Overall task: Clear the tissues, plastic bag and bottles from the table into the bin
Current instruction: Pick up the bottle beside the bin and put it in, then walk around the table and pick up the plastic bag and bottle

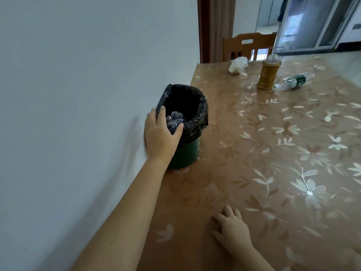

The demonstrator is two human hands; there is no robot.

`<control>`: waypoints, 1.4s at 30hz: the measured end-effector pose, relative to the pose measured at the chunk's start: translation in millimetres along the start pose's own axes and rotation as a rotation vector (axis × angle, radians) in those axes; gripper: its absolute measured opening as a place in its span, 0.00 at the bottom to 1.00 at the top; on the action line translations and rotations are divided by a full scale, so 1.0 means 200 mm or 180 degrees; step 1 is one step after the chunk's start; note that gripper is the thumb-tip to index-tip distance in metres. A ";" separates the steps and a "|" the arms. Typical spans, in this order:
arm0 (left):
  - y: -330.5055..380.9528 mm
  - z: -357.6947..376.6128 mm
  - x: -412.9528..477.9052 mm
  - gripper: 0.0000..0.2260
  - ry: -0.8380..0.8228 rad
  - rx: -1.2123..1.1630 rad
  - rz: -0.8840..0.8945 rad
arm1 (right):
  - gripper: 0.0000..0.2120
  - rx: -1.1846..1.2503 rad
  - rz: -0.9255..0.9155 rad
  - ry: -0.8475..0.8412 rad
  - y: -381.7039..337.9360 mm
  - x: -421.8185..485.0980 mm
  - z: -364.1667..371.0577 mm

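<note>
A small green bin (185, 155) lined with a black bag stands on the table by the wall. My left hand (160, 133) is at its near rim, fingers curled around a clear plastic bottle (174, 120) whose base sticks up inside the liner. My right hand (232, 229) rests flat on the table near the front, holding nothing. Far across the table a crumpled clear plastic bag (238, 65) lies near the back edge, and another clear bottle with a green label (294, 81) lies on its side.
The table (254, 149) has a brown floral cover and runs along a white wall (78, 94) on the left. A woven amber jar with a clear lid (268, 74) stands beside the lying bottle. A wooden chair (249, 45) sits behind the far edge.
</note>
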State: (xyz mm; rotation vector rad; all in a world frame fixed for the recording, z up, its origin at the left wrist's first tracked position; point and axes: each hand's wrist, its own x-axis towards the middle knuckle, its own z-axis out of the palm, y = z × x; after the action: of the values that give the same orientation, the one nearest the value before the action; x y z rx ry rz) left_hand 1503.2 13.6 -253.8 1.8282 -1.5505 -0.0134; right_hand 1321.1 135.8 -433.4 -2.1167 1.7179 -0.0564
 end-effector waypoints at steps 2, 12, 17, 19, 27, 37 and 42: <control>0.01 0.01 -0.09 0.26 -0.0031 0.0016 0.0107 | 0.20 0.0004 0.0007 0.0024 0.00 -0.01 0.00; -0.06 0.01 -0.74 0.20 -0.0575 0.0067 0.0293 | 0.21 0.0123 0.0002 -0.0007 0.00 -0.05 0.03; -0.08 -0.07 -0.99 0.20 -0.0901 0.0275 0.0424 | 0.15 0.0352 0.0120 0.0269 -0.04 -0.17 -0.03; -0.08 -0.10 -1.07 0.19 -0.0898 0.0198 0.0423 | 0.17 0.0402 0.0069 0.0554 -0.04 -0.25 -0.07; -0.04 -0.22 -1.34 0.17 -0.1180 0.0042 0.0676 | 0.18 0.0149 0.0110 0.1516 -0.09 -0.69 -0.21; 0.24 -0.28 -1.55 0.23 -0.1621 -0.0520 0.1455 | 0.19 0.0004 0.0890 0.1961 -0.14 -1.29 -0.33; 0.43 -0.31 -1.71 0.22 -0.1766 -0.0692 0.1948 | 0.18 0.0024 0.1317 0.2194 -0.07 -1.57 -0.36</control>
State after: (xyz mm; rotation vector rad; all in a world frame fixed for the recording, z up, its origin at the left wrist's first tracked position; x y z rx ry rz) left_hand 1364.0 338.3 -310.3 1.1682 -2.3377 -0.4134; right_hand 1239.5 415.1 -293.0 -1.7945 2.4964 -0.7406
